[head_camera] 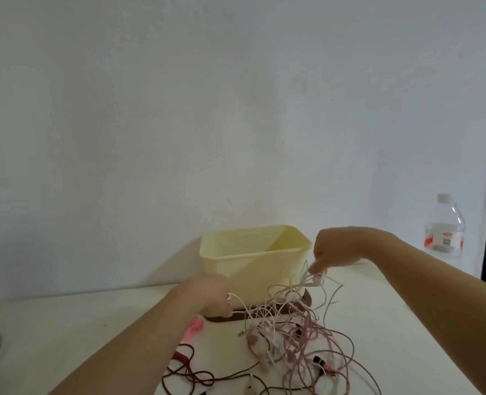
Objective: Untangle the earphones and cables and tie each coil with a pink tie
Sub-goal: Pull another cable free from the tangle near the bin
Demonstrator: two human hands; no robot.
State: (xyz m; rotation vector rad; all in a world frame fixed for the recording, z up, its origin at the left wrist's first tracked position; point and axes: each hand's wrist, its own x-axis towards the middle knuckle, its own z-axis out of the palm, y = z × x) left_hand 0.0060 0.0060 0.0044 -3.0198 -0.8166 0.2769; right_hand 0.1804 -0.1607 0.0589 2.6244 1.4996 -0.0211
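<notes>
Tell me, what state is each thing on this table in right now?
Cable tangle, knotted, no tie on it
Left hand, grips a white cable
Right hand, pinches a white earphone
Yellow bin, upright, open top
Pink ties, lying unused
Water bottle, upright, capped

Plain white wall (179,109), white table (65,337).

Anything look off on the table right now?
Only the knotted heap of pink and white cables sprawled in front of the pale yellow plastic bin, with a dark red cable straying left. Nothing looks spilled or broken.
</notes>
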